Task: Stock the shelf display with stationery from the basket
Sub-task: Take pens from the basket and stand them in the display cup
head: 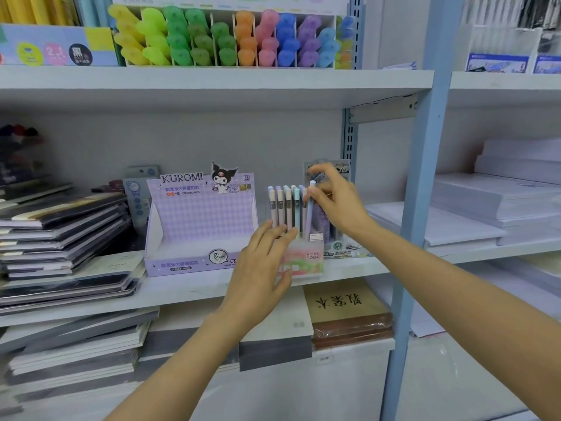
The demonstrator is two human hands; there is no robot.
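Observation:
A small pastel display box [306,259] marked FRUIT SODA stands on the middle shelf [188,288], with several pastel pens [287,208] upright in it. My left hand [262,262] rests against the box's front and left side, fingers nearly straight, thumb low on the front. My right hand [332,202] pinches a pale blue pen [310,208] near its top at the right end of the row. No basket is in view.
An empty purple KUROMI display box [198,232] stands just left of the pen box. A carded pack [337,244] stands behind it. Notebook stacks [63,235] fill the shelf's left. Highlighters [230,41] line the upper shelf. A blue upright [422,189] is to the right; paper reams [491,205] lie beyond it.

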